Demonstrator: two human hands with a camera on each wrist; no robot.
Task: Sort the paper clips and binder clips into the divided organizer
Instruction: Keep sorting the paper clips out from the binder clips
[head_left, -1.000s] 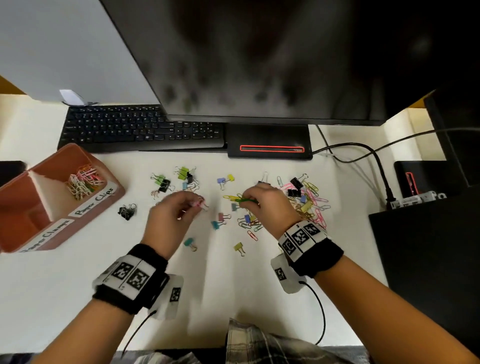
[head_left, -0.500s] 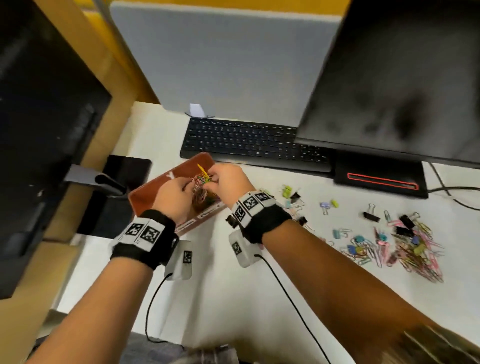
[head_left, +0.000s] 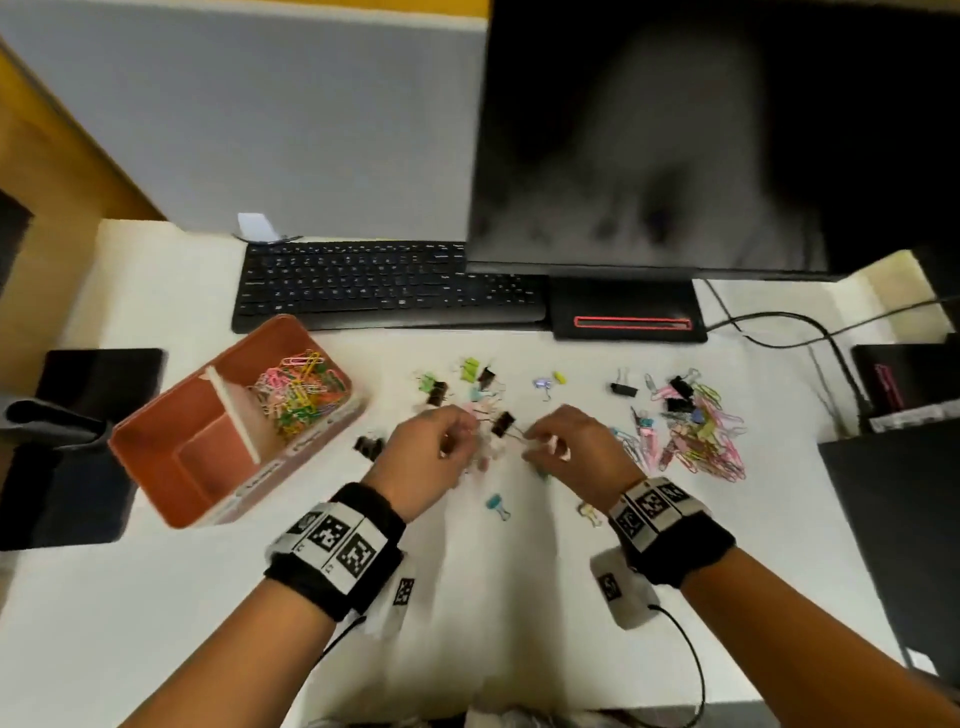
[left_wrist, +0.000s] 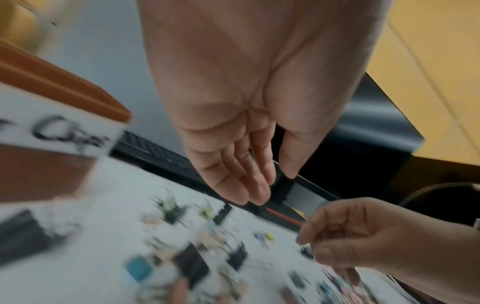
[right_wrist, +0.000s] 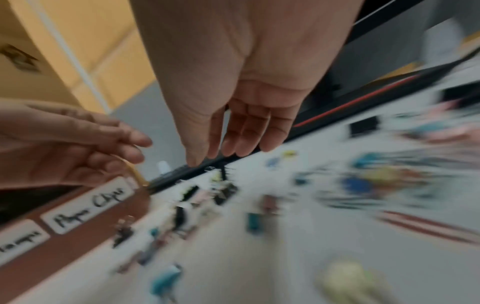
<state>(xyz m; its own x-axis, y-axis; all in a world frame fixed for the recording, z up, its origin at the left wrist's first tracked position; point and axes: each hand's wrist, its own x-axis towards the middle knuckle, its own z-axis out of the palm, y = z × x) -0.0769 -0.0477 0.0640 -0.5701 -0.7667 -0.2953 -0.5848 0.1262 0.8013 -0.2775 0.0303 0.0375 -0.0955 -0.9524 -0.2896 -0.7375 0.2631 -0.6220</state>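
The terracotta divided organizer stands at the left; its far compartment holds coloured paper clips, and nothing shows in the near one. Loose binder clips lie mid-table and a paper clip pile lies to the right. My left hand and right hand hover close together over a black binder clip. In the wrist views the left hand and right hand hang with relaxed fingers and hold nothing. The pictures are blurred by motion.
A black keyboard and monitor base lie behind the clips, under a large monitor. Cables run at the back right. Dark devices sit at the left and right table edges.
Half a second ago both hands held paper clips over the organizer's paper clip compartment. They have since come back to mid-table with nothing in them, over the binder clips.
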